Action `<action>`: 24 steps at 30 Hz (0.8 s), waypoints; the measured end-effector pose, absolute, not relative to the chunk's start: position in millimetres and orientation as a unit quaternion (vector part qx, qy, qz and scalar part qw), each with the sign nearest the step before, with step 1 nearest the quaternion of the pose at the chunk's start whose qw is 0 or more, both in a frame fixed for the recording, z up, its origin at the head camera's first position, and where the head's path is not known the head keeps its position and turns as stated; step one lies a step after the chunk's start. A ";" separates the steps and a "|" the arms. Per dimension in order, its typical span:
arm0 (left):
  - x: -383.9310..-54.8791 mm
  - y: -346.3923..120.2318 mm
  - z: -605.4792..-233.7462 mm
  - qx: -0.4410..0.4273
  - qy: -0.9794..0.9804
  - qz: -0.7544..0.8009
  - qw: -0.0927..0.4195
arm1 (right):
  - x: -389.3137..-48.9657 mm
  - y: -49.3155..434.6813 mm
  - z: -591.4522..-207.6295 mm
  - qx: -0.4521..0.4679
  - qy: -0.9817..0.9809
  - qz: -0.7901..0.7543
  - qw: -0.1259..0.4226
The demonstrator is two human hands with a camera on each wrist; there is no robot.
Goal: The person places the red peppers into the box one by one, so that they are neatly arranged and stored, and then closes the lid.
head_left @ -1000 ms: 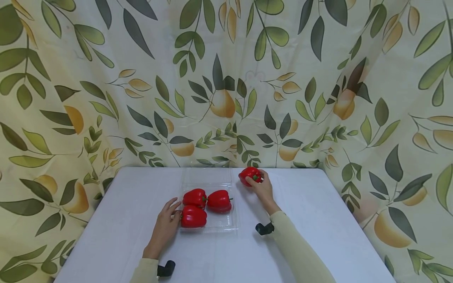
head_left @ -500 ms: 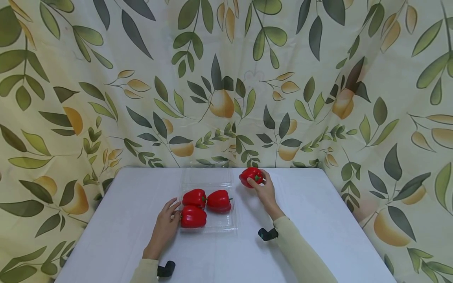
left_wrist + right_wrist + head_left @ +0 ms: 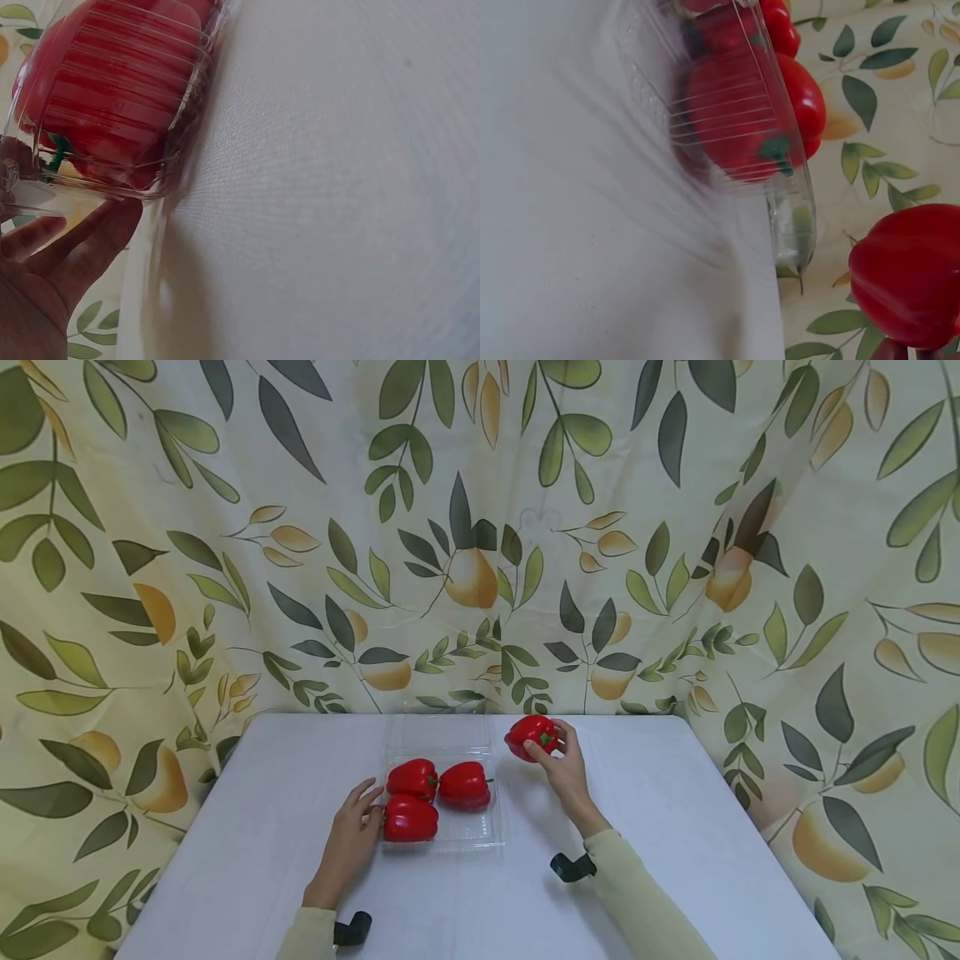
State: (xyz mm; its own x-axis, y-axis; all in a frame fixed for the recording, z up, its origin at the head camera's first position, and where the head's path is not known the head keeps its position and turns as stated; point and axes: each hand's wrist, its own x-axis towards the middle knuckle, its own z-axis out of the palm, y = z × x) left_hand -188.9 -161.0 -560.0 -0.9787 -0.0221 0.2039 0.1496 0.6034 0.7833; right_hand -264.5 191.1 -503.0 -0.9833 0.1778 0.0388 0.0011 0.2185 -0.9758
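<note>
My right hand [image 3: 564, 770] holds a red bell pepper [image 3: 529, 737] with a green stem, raised above the table to the right of a clear plastic box. In the right wrist view that bell pepper [image 3: 907, 277] shows at the lower right, fingertips just below it. Inside the box [image 3: 465, 835] lie a back-left bell pepper [image 3: 411, 778], a right one [image 3: 463, 786] and a front-left one [image 3: 410, 820]. At the box's left side rests my left hand [image 3: 352, 831]. In the left wrist view, fairly straight fingers [image 3: 97, 244] touch the ribbed wall [image 3: 150, 82].
The box's clear lid [image 3: 438, 733] lies folded back toward the rear of the white-covered table [image 3: 637, 802]. A leaf-and-fruit patterned curtain [image 3: 465, 643] stands behind the table. A black wrist camera [image 3: 573, 867] sticks out from the right sleeve, another [image 3: 352, 930] from the left.
My right hand, with the bell pepper in its grip, has shifted slightly nearer to me and turned a little. The left hand, the box and its peppers stay put.
</note>
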 end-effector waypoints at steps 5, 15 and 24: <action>-189.4 -161.5 -560.3 -0.041 -0.890 -0.443 0.098 | -258.7 190.3 -499.4 -0.054 -0.780 0.619 0.072; -189.0 -161.0 -558.2 -0.034 -0.891 -0.442 0.095 | -246.1 185.0 -487.8 -0.021 -0.766 0.636 0.093; -189.1 -160.9 -558.4 -0.038 -0.893 -0.439 0.097 | -235.2 176.1 -478.5 -0.017 -0.772 0.631 0.072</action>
State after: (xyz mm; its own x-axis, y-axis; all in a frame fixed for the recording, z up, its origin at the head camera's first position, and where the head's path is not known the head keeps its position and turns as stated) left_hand -189.1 -160.9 -558.4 -0.9784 -0.0181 0.2061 0.1522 0.6121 0.7760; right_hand -235.2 176.1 -478.5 -0.9890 0.1178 0.0899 -0.0646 0.2035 -0.9769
